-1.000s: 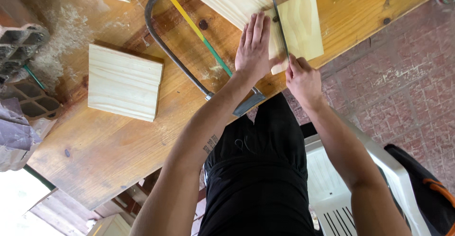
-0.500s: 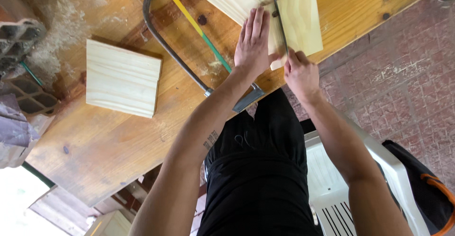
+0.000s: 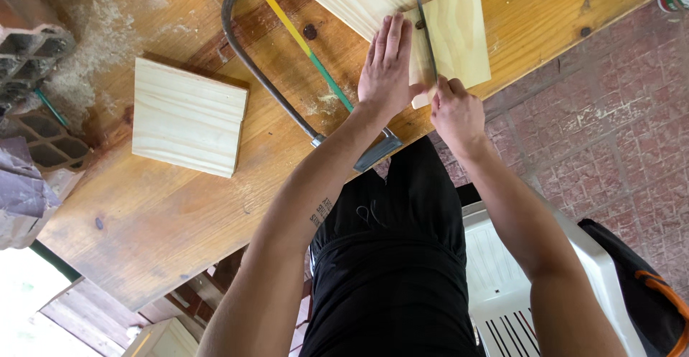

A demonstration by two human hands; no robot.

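**Marking a pine board at the bench edge**

Wooden workbench [image 3: 179,228] under open light, brick paving to the right. On its near right edge lies the pale pine board [image 3: 459,34], overhanging slightly. The left hand [image 3: 387,66] presses flat on it, fingers spread and straight, gripping nothing. The right hand [image 3: 456,113] is pinched shut on a thin metal blade or rule [image 3: 423,23] lying across the board; which it is I cannot tell. To do this well, I judge the flat palm should keep firm weight close beside the line so the board cannot shift. Left of them rests a hacksaw [image 3: 287,63] with a yellow-green blade, then 1 loose pine offcut [image 3: 188,116]. Sawdust lies far left.
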